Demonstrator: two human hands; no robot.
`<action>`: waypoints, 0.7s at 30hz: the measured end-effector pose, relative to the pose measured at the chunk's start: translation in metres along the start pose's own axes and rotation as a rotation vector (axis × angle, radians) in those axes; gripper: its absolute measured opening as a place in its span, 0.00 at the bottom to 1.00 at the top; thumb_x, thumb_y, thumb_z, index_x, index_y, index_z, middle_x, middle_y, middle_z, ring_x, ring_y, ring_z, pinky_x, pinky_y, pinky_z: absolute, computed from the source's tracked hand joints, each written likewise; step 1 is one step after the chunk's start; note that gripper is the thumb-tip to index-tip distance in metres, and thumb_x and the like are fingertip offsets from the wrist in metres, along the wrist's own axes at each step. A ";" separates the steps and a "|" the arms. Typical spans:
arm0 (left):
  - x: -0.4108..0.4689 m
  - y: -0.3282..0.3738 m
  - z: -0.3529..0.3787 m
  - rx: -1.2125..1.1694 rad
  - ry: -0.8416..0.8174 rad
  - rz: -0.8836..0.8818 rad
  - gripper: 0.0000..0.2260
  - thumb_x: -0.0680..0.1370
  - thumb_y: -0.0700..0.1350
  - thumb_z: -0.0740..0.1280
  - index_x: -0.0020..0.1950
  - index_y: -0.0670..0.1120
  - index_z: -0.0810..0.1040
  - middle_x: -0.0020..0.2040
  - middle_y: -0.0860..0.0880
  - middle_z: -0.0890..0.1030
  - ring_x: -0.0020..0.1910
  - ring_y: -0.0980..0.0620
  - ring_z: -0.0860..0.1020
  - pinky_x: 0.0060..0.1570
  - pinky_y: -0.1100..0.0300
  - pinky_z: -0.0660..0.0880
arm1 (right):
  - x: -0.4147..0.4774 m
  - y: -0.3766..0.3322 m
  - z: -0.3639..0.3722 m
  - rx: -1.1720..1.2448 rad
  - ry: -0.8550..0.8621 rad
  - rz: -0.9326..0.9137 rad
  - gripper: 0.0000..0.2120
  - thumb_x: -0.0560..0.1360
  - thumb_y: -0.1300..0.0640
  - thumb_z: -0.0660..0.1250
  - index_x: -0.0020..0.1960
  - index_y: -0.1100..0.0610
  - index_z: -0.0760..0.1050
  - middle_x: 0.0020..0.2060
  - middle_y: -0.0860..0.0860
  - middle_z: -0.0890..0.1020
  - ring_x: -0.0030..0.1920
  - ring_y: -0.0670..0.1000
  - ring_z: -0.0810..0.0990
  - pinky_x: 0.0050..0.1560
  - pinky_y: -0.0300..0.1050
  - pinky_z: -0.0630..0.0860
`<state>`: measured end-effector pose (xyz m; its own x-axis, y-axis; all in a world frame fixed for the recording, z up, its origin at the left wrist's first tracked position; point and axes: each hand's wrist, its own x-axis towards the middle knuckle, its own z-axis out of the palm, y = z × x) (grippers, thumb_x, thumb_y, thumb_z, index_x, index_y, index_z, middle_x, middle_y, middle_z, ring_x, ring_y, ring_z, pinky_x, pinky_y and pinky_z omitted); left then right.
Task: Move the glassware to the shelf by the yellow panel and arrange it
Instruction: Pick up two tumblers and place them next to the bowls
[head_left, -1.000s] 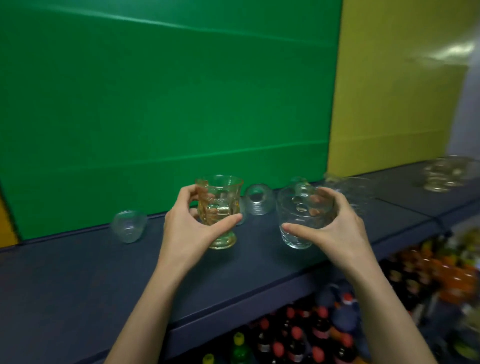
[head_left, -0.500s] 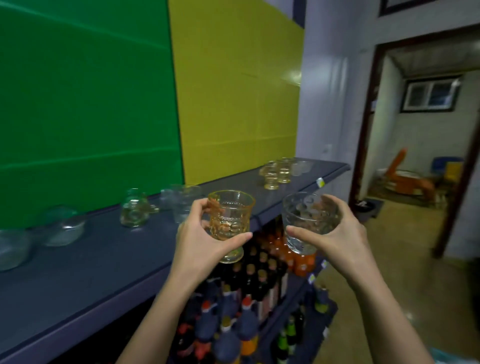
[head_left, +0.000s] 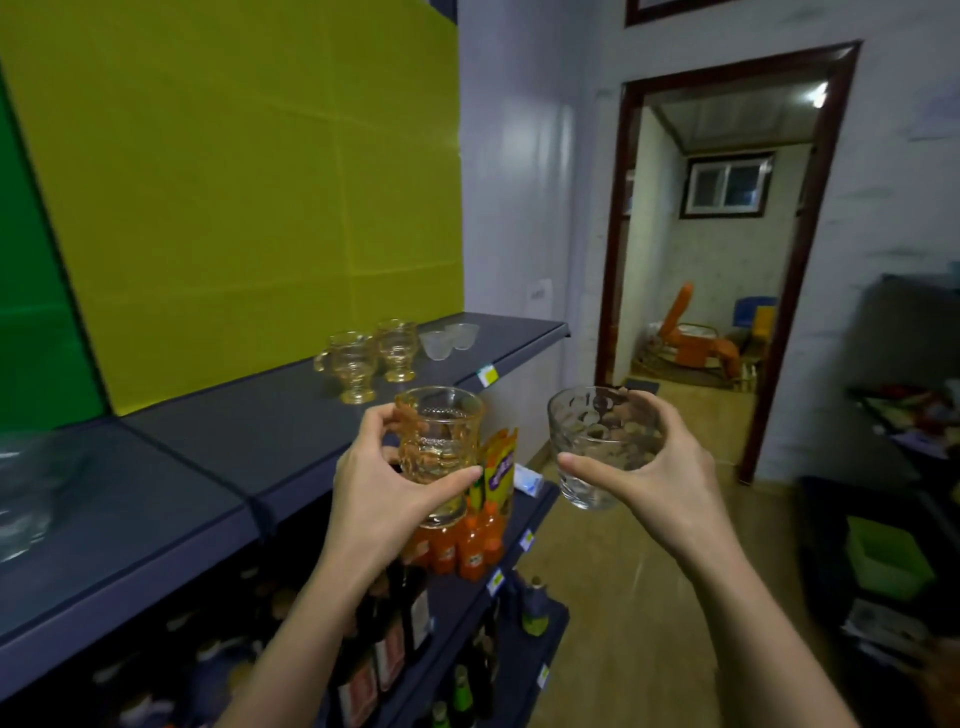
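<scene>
The yellow panel (head_left: 249, 171) fills the wall ahead, and the dark shelf (head_left: 270, 431) runs beneath it, carrying two amber footed cups (head_left: 353, 366) and two small frosted cups (head_left: 449, 339) grouped near its far end, I judge as the start of the arrangement. I have both glasses held upright in the air, off the shelf's front edge, ready to join them: my left hand (head_left: 379, 499) wraps its grip round an embossed amber glass (head_left: 439, 449), my right hand (head_left: 660, 480) clasps a clear dimpled tumbler (head_left: 597, 441)
</scene>
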<state>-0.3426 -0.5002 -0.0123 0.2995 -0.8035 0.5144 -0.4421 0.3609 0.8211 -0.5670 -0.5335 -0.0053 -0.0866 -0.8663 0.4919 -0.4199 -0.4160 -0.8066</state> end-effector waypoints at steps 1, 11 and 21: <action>0.010 -0.004 0.013 -0.003 -0.006 0.002 0.34 0.53 0.57 0.80 0.54 0.52 0.70 0.54 0.52 0.79 0.46 0.50 0.82 0.49 0.44 0.78 | 0.011 0.009 -0.001 -0.003 0.007 0.002 0.47 0.50 0.39 0.77 0.66 0.48 0.65 0.62 0.50 0.75 0.61 0.50 0.73 0.61 0.51 0.73; 0.143 -0.054 0.132 -0.019 -0.025 0.043 0.32 0.55 0.52 0.80 0.54 0.53 0.69 0.51 0.57 0.79 0.41 0.61 0.81 0.45 0.61 0.78 | 0.154 0.096 0.020 -0.003 0.025 0.020 0.50 0.50 0.38 0.77 0.68 0.48 0.64 0.63 0.49 0.74 0.62 0.50 0.73 0.61 0.54 0.74; 0.253 -0.090 0.210 0.019 0.049 0.031 0.32 0.55 0.51 0.80 0.54 0.54 0.69 0.48 0.63 0.76 0.41 0.64 0.80 0.42 0.67 0.76 | 0.294 0.160 0.051 0.017 -0.006 -0.001 0.50 0.49 0.37 0.76 0.67 0.47 0.64 0.61 0.45 0.75 0.58 0.45 0.73 0.59 0.47 0.74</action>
<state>-0.4042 -0.8354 -0.0073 0.3262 -0.7677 0.5516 -0.4674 0.3762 0.8000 -0.6136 -0.8692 -0.0066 -0.0802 -0.8675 0.4910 -0.4045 -0.4219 -0.8114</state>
